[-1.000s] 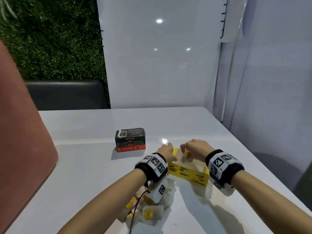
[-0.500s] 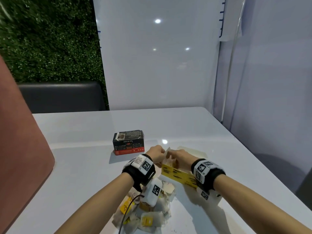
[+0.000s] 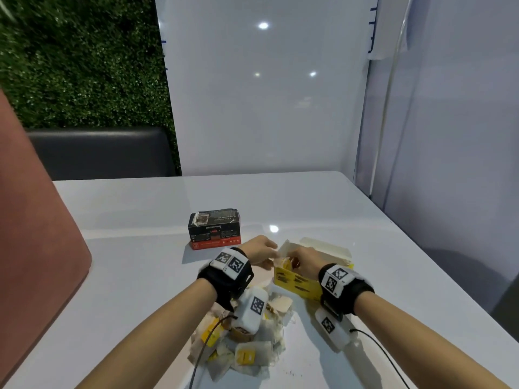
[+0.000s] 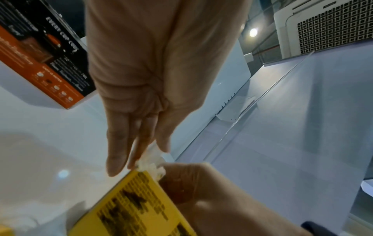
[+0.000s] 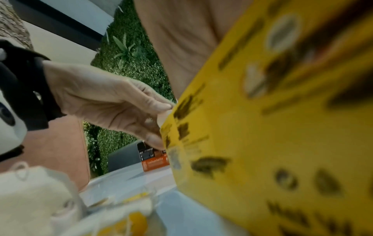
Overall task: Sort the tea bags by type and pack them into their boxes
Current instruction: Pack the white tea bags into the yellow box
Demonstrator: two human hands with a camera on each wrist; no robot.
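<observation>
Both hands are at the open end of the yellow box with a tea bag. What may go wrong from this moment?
1. The left hand pinches the tea bag by thin paper at the edge of the yellow box; it may tear or catch there.
2. The box lies on its side, so bags may slide out.
3. The loose tea bag pile sits under the wrists; a cable crosses it and may drag bags.

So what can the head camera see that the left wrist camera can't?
Only the head view shows the pile of loose tea bags near the person, the yellow box's open lid and both wristbands. Only the left wrist view shows up close the white tea bag pinched in the left hand's fingertips. Both show the yellow box, the black and orange box and the white table.
</observation>
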